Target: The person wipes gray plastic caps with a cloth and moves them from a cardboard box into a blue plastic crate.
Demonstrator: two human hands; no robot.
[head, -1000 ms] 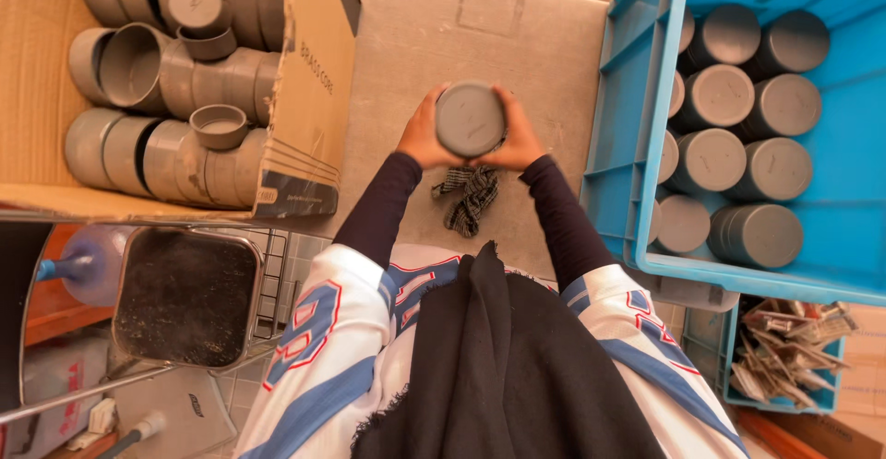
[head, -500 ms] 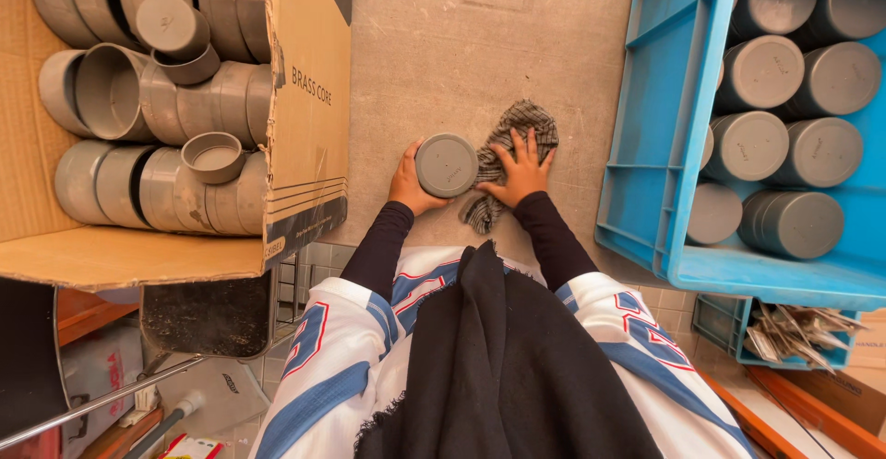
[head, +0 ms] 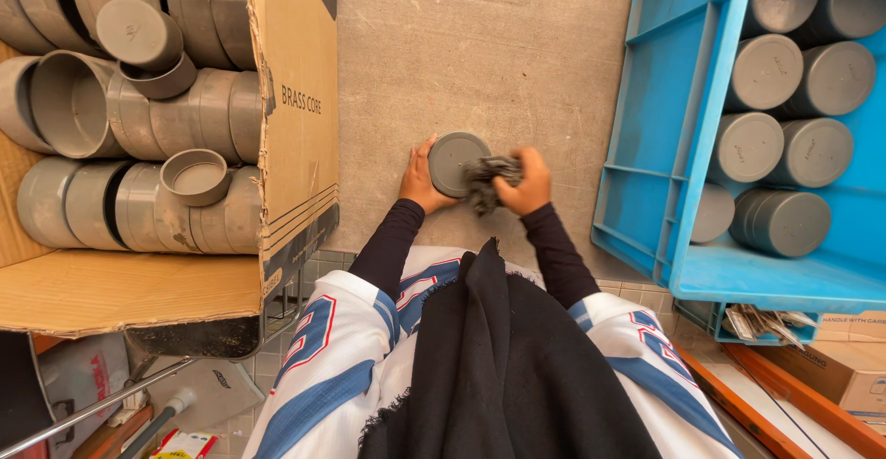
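Since half a second before, the rag had moved onto the cap's face.

Nearest, the left hand (head: 420, 180) curled half-closed round the left edge of the grey cap (head: 455, 163), holding it above the concrete floor (head: 480, 44). The right hand (head: 526, 182) was closed on a dark rag (head: 486, 178), pressing it against the cap's right side. Farther left, a cardboard box (head: 293, 118) held grey pipe fittings (head: 138, 118); farther right, a blue crate (head: 674, 127) held more capped fittings (head: 766, 71).
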